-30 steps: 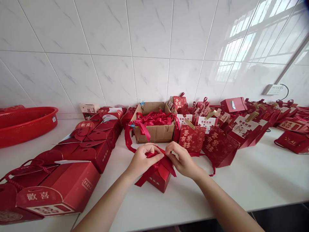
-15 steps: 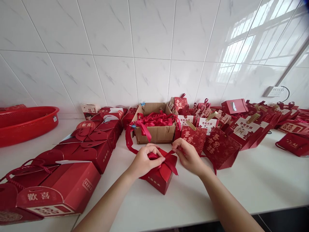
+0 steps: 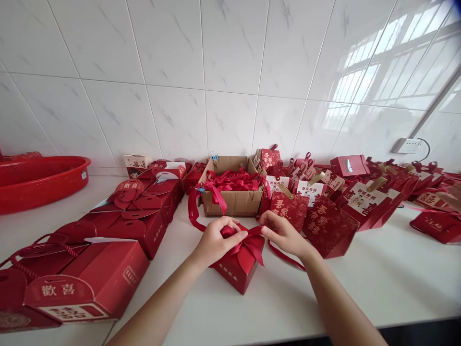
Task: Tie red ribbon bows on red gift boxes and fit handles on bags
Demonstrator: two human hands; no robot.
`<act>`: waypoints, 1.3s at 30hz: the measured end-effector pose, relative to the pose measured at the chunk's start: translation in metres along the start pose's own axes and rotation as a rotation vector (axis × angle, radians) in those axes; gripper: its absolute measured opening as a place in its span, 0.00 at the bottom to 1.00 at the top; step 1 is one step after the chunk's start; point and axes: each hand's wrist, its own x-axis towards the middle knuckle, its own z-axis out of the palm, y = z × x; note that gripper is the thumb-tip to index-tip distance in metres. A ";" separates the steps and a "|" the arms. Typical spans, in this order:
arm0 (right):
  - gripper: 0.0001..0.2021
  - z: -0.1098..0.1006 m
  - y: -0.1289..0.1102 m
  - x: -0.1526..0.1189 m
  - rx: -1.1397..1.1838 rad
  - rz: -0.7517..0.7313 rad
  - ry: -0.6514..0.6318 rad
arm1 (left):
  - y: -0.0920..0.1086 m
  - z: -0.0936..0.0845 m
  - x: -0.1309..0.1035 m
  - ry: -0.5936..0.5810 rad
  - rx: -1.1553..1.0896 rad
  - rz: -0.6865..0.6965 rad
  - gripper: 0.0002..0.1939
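Note:
A small red gift box (image 3: 236, 271) with gold lettering stands on the white table, one corner toward me. Across its top lies a red ribbon (image 3: 254, 247), looped into a bow whose tail hangs over the front face. My left hand (image 3: 219, 242) pinches the bow's middle between thumb and fingers at the box's top left. My right hand (image 3: 283, 235) pinches a ribbon loop just right of the box, thumb against fingertips. A loose length of ribbon curves across the table under my right wrist. The back of the box is hidden by my hands.
Behind the box stands a cardboard box (image 3: 232, 202) full of red ribbons. Several red gift boxes (image 3: 104, 274) line the left side, with a red plastic basin (image 3: 43, 185) beyond. Red gift bags (image 3: 329, 226) crowd the right. A blurred hand (image 3: 450, 198) shows at the right edge.
My right hand has drawn its ribbon slightly right, and the loop looks wider. The loose ribbon now arcs across the table. Another person's hand has come in at the right edge.

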 end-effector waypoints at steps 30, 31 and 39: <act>0.23 -0.008 -0.001 0.005 -0.070 -0.083 0.068 | -0.004 0.000 0.001 -0.073 0.037 0.065 0.16; 0.23 -0.008 -0.001 0.005 -0.076 -0.074 0.069 | -0.004 -0.001 0.001 -0.075 0.032 0.061 0.16; 0.23 -0.003 -0.006 -0.020 -0.079 0.159 0.179 | -0.005 -0.005 0.002 -0.096 -0.005 0.042 0.11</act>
